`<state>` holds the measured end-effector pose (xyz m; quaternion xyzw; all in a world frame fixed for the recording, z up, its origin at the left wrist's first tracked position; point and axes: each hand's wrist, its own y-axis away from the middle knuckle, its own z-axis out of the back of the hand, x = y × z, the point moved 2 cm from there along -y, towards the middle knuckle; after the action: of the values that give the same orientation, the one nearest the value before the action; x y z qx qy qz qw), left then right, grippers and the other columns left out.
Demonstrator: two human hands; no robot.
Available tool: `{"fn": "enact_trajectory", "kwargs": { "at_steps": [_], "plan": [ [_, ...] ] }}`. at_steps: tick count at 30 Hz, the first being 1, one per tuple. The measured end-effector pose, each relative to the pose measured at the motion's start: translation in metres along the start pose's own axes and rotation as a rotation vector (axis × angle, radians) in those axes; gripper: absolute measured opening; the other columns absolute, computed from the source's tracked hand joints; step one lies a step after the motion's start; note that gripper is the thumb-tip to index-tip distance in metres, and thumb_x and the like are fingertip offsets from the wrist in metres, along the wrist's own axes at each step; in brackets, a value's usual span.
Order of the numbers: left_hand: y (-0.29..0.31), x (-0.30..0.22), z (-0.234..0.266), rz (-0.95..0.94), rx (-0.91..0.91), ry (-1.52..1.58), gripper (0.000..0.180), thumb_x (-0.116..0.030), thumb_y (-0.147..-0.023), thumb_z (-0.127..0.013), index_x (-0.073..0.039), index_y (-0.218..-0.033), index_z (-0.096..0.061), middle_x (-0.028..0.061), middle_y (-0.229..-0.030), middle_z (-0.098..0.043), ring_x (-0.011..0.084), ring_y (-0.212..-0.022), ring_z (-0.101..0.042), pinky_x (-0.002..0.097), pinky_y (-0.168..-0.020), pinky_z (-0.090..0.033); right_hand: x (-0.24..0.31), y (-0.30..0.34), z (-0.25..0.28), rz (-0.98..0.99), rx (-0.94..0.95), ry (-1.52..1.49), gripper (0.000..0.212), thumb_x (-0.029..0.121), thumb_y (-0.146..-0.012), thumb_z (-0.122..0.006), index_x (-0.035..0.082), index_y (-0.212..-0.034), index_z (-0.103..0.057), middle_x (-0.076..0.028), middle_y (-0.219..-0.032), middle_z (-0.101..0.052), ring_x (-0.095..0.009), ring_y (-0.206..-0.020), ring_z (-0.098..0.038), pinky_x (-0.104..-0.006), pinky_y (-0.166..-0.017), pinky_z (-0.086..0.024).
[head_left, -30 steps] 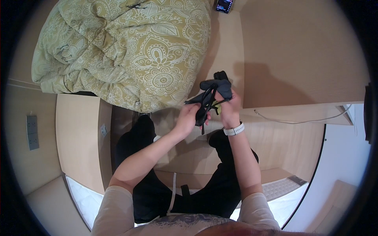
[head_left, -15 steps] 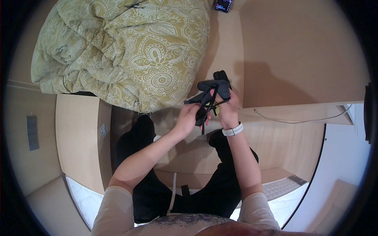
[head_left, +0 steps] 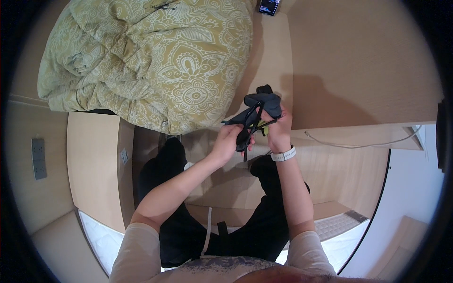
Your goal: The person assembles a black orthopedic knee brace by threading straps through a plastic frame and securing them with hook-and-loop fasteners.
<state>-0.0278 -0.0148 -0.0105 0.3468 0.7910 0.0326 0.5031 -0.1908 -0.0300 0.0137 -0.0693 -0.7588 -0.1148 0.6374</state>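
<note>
The quilt (head_left: 151, 61) lies on the bed, left of the counter (head_left: 358, 70). A phone (head_left: 270, 6) rests at the counter's far edge; a cable (head_left: 358, 143) runs below it.

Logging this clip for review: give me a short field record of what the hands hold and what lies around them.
left hand: grips the lower end of a dark strapped item
right hand: holds the same item's upper part; white wristband on the wrist
item: dark fabric with thin straps, a yellow-green bit showing
nearby: green patterned quilt on wooden surface; phone at top edge
</note>
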Motion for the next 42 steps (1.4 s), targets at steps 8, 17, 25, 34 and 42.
{"fn": "enact_trajectory", "kwargs": {
  "at_steps": [8, 17, 25, 34, 42],
  "plan": [
    [0.001, 0.001, 0.002, -0.026, 0.001, 0.009, 0.038, -0.021, -0.102, -0.030, 0.003, -0.095, -0.058, 0.0133, -0.082, -0.067, 0.0212, -0.066, -0.066, 0.0306, -0.049, -0.050, -0.002, 0.009, -0.014, -0.210, -0.052, 0.047, 0.018, 0.008, -0.088, -0.074, 0.003, -0.103, -0.067, 0.003, -0.089, -0.066, -0.009, -0.079, -0.056, -0.0247, -0.073, -0.047],
    [0.004, -0.007, 0.003, -0.014, -0.004, -0.009, 0.037, -0.019, -0.101, -0.029, 0.003, -0.096, -0.059, 0.0127, -0.082, -0.067, 0.0214, -0.066, -0.066, 0.0309, -0.050, -0.050, 0.006, 0.004, -0.015, -0.149, 0.066, 0.010, 0.017, 0.005, -0.087, -0.073, 0.003, -0.102, -0.067, 0.002, -0.091, -0.067, -0.008, -0.082, -0.059, -0.0242, -0.075, -0.048],
    [0.001, 0.002, 0.002, 0.035, 0.028, 0.013, 0.038, -0.020, -0.101, -0.030, 0.004, -0.098, -0.060, 0.0127, -0.083, -0.067, 0.0214, -0.067, -0.066, 0.0310, -0.050, -0.050, 0.009, 0.007, -0.012, -0.076, -0.026, -0.020, 0.018, 0.004, -0.087, -0.071, 0.003, -0.105, -0.069, 0.001, -0.096, -0.069, -0.008, -0.087, -0.058, -0.0247, -0.081, -0.046],
    [0.004, -0.004, 0.004, -0.034, -0.051, 0.034, 0.039, -0.022, -0.102, -0.030, 0.004, -0.101, -0.060, 0.0147, -0.085, -0.068, 0.0213, -0.067, -0.067, 0.0305, -0.050, -0.050, 0.021, 0.013, -0.024, -0.262, 0.140, 0.021, 0.016, 0.000, -0.086, -0.071, 0.000, -0.102, -0.067, -0.003, -0.093, -0.071, -0.011, -0.074, -0.062, -0.0264, -0.068, -0.051],
    [0.003, -0.004, 0.001, -0.045, -0.018, 0.013, 0.040, -0.023, -0.102, -0.030, 0.004, -0.101, -0.060, 0.0139, -0.083, -0.068, 0.0215, -0.066, -0.066, 0.0311, -0.048, -0.049, -0.015, 0.010, -0.006, -0.132, -0.072, -0.052, 0.013, 0.005, -0.088, -0.072, 0.002, -0.100, -0.066, 0.001, -0.093, -0.067, -0.009, -0.083, -0.058, -0.0272, -0.077, -0.048]
  ]
}}
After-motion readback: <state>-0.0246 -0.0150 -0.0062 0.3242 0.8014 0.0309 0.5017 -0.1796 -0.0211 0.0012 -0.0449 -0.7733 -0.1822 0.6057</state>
